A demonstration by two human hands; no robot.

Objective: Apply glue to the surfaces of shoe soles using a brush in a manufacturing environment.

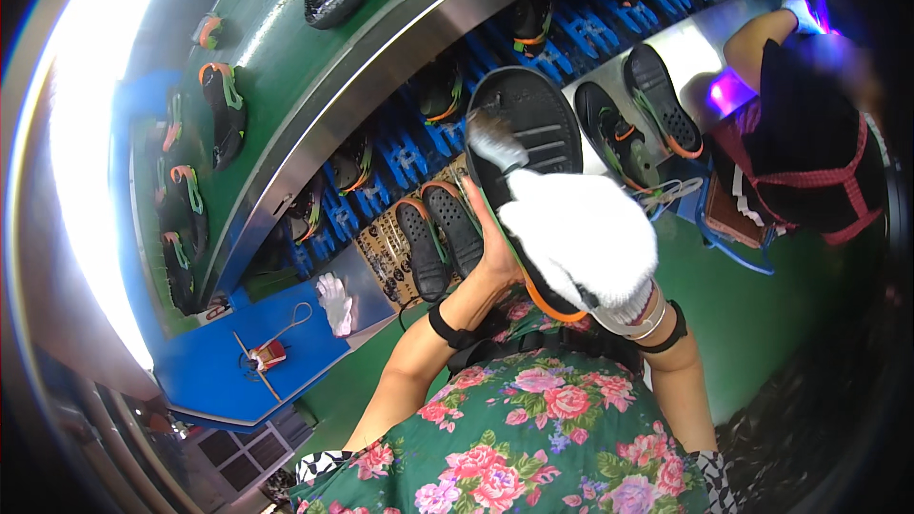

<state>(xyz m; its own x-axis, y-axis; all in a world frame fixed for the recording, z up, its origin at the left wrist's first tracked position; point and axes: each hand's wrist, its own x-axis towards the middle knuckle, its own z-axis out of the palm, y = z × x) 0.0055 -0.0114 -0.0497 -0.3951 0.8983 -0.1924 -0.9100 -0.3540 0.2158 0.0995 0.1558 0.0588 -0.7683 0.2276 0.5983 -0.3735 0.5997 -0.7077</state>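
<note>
My bare left hand (493, 252) grips a black shoe sole (538, 112) with an orange rim along its side. The sole is tilted, its hollow inner face with raised ribs toward me. In a fluffy white glove, my right hand (586, 233) is closed around a brush (497, 141). The blurred bristles lie over the left side of the sole near its far end. The glove hides the brush handle and much of the sole's near part. Left of my left hand, two more black soles (422, 249) with round holes lie side by side on a brown patterned surface (379, 246).
Beyond my hands runs a line of blue racks (405, 164) carrying shoes. A green belt (276, 48) with several shoes curves behind a metal rail. At right lie a shoe upper (609, 133) and a sole (664, 100), near another person (809, 152). A white glove (335, 303) lies beside a blue table (219, 362).
</note>
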